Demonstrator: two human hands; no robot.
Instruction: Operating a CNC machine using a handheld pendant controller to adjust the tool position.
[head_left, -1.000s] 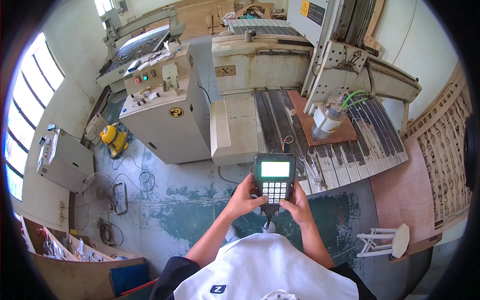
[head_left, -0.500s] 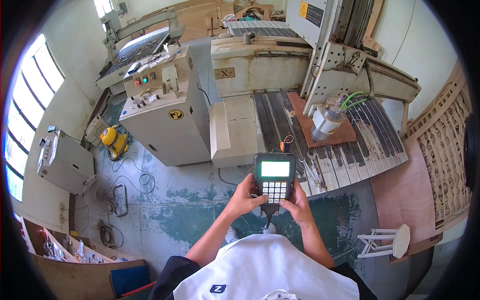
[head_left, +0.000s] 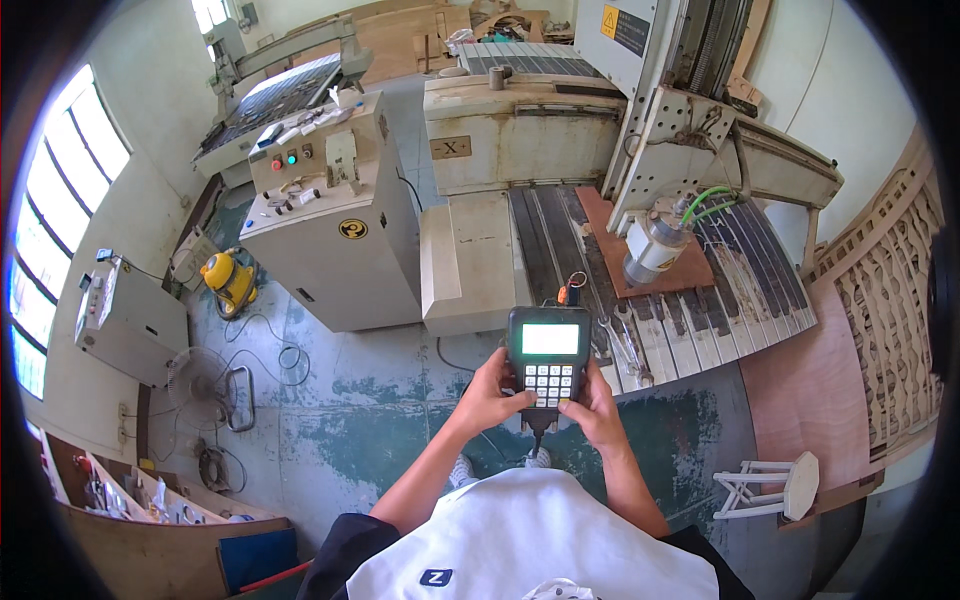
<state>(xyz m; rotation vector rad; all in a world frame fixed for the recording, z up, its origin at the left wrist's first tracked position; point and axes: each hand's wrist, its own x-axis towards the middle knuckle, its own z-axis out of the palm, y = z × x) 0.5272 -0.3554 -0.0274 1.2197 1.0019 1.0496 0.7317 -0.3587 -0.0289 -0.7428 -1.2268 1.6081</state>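
Between my two hands I hold a black handheld controller (head_left: 549, 340) with a lit pale screen and a keypad of light keys. My left hand (head_left: 490, 392) wraps its left side, thumb at the lower left keys. On the other side my right hand (head_left: 597, 412) grips the case, its thumb at the bottom row of keys. A cable runs down from the controller's lower end. Beyond it is a CNC router, whose silver spindle (head_left: 655, 245) with green hoses stands over a reddish-brown board (head_left: 600, 220) on the slotted bed (head_left: 690, 335).
Wrenches (head_left: 625, 345) lie on the bed's near edge. A grey control cabinet (head_left: 335, 250) with buttons stands left of the machine. Farther left are a yellow vacuum (head_left: 228, 280), a fan (head_left: 197, 385) and loose floor cables. A white stool (head_left: 790, 487) and carved wooden panels (head_left: 890, 330) stand right.
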